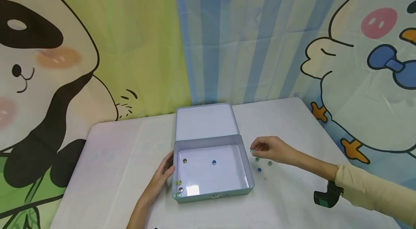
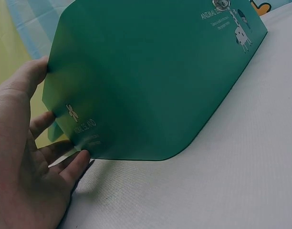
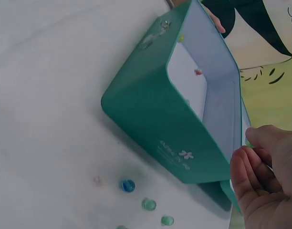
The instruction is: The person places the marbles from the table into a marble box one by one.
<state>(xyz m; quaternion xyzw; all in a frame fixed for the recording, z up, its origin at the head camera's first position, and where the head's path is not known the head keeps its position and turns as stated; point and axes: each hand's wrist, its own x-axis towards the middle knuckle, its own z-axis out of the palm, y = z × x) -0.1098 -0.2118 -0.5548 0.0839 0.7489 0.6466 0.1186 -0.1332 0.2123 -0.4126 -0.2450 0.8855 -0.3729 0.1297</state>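
A green tin box [image 2: 131, 86] with a white inside lies on the table, its lid [image 1: 206, 122] tipped back behind it. My left hand [image 1: 158, 179] rests against the box's left side, fingertips touching the wall and thumb near the rim. Just off the right wall, my right hand [image 1: 268, 148] pinches a green marble [image 1: 252, 151] between thumb and fingertips. Inside the box are a blue marble [image 1: 214, 162], a brown marble [image 1: 185, 160] and several more, including a yellow-green marble [image 1: 179, 182], along the left wall.
On the white-covered table [image 1: 292, 200], right of the box, lie a blue marble [image 3: 128, 185] and green marbles [image 3: 149, 204]. A dark wrist strap [image 1: 329, 194] hangs at the right sleeve. Printed curtains [image 1: 221, 41] stand behind the table and at its sides.
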